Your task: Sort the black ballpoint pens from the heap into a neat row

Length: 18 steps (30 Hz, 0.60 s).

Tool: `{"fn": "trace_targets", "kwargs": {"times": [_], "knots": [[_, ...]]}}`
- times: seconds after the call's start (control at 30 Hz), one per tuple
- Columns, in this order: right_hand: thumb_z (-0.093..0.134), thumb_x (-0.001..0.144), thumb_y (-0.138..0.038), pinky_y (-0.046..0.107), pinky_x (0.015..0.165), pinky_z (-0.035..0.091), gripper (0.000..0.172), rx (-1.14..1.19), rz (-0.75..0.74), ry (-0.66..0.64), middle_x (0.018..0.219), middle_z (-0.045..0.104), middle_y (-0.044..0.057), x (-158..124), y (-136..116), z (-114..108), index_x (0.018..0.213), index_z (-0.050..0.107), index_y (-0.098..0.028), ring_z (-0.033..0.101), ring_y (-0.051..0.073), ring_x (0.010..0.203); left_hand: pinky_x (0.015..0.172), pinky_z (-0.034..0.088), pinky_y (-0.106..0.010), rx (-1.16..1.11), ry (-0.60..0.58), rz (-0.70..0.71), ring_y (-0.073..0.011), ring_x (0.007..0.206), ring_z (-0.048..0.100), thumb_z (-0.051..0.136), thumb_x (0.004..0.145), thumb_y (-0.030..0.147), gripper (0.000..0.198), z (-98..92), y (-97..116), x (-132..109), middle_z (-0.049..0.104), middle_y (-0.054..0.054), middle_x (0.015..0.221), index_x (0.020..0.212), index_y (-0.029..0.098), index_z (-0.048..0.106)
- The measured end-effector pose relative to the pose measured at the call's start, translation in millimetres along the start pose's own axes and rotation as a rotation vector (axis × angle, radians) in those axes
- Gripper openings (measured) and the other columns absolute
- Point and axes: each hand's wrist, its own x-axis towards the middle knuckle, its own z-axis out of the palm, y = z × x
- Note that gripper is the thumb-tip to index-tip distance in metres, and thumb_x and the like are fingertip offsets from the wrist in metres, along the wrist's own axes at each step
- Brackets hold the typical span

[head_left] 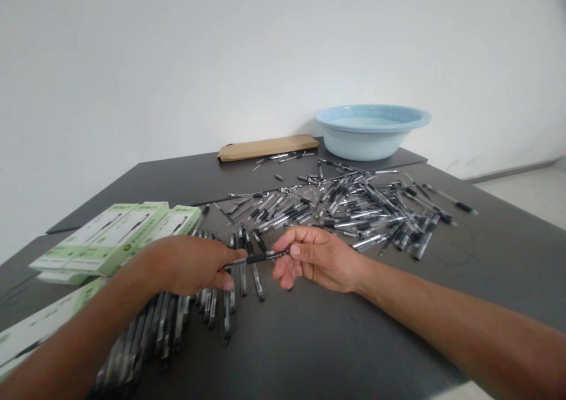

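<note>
A clear-barrelled pen with a black grip [259, 258] spans the gap between my two hands, lying nearly level above the dark table. My left hand [190, 264] closes on its clear end with thumb and fingers. At the other end, the fingertips and thumb of my right hand [318, 257] pinch the black part. Below and left of my left hand, a row of similar pens [165, 323] lies side by side, partly covered by my arm. Beyond my right hand spreads a large loose heap of pen parts [354, 202], clear tubes and black pieces mixed.
Green and white pen boxes [119, 235] are stacked at the left, with another box [44, 323] nearer me under my left forearm. A light blue basin [371, 132] stands at the back right. Beside it lies a long brown cardboard piece [267, 147], against the wall.
</note>
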Motion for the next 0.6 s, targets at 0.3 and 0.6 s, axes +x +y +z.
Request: {"fn": "trace_targets", "kwargs": {"times": [0.3, 0.6], "knots": [[0.071, 0.085, -0.042, 0.027, 0.064, 0.049, 0.040, -0.473, -0.067, 0.023, 0.079, 0.065, -0.001, -4, -6, -2, 0.109, 0.050, -0.018, 0.061, 0.011, 0.064, 0.076, 0.053, -0.036, -0.026, 0.002, 0.023, -0.0327, 0.101, 0.070, 0.055, 0.091, 0.034, 0.053, -1.7, -1, 0, 0.074, -0.011, 0.116, 0.144, 0.027, 0.052], [0.060, 0.091, -0.028, 0.022, 0.055, 0.032, 0.016, -1.147, -0.162, 0.192, 0.065, 0.049, -0.005, -8, -16, 8, 0.079, 0.054, -0.018, 0.044, 0.010, 0.060, 0.078, 0.052, -0.037, -0.014, -0.008, 0.054, -0.0330, 0.103, 0.069, 0.054, 0.091, 0.035, 0.049, 0.4, -1, 4, 0.073, -0.010, 0.118, 0.140, 0.029, 0.054]]}}
